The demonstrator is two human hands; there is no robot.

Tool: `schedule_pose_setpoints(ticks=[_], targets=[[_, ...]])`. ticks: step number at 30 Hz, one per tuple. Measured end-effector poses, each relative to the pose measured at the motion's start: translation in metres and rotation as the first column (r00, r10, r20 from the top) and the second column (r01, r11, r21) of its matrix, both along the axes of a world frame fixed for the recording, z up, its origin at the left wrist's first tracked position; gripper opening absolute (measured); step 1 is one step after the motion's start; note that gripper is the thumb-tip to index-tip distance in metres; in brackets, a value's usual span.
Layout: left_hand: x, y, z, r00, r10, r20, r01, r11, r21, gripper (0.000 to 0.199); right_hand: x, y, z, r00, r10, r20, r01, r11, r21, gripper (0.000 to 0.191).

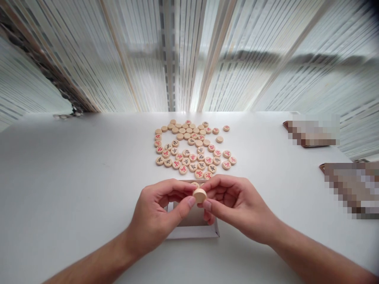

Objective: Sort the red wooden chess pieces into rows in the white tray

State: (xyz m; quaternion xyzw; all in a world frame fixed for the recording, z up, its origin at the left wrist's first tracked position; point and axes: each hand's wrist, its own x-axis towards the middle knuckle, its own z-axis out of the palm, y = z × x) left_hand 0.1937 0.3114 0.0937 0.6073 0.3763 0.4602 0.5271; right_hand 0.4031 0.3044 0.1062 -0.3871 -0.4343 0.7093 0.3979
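Observation:
Between the fingertips of my left hand (164, 205) and my right hand (233, 207) is a round wooden xiangqi piece (199, 196), its blank face toward me. Thumbs and fingers of both hands pinch it from either side. Below the hands stands a shallow white box (195, 232), partly hidden by them. At the box's far end, a few pieces show just behind the held one. Beyond the box many loose xiangqi pieces (193, 157) lie flat on the table, some with red or black characters up, others blank side up.
The white table (89, 169) reaches to a striped curtain (142, 51) at the back. On the right lie two brown-edged objects, blurred by pixelation: one farther back (314, 134) and one nearer (352, 189). A beaded cord (59, 94) hangs at the left.

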Motion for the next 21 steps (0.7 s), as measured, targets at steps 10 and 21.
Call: schedule_pose_setpoints(ticks=[10, 21], targets=[[-0.002, 0.005, 0.002, 0.970, 0.160, -0.184, -0.022, 0.809, 0.587, 0.029, 0.001, -0.005, -0.006, 0.993, -0.063, 0.102, 0.035, 0.968, 0.248, 0.021], [-0.006, 0.004, -0.002, 0.995, 0.004, -0.098, 0.036, 0.914, 0.404, 0.034, 0.005, -0.004, -0.012, 0.964, -0.170, 0.207, 0.008, 0.791, 0.612, 0.030]])
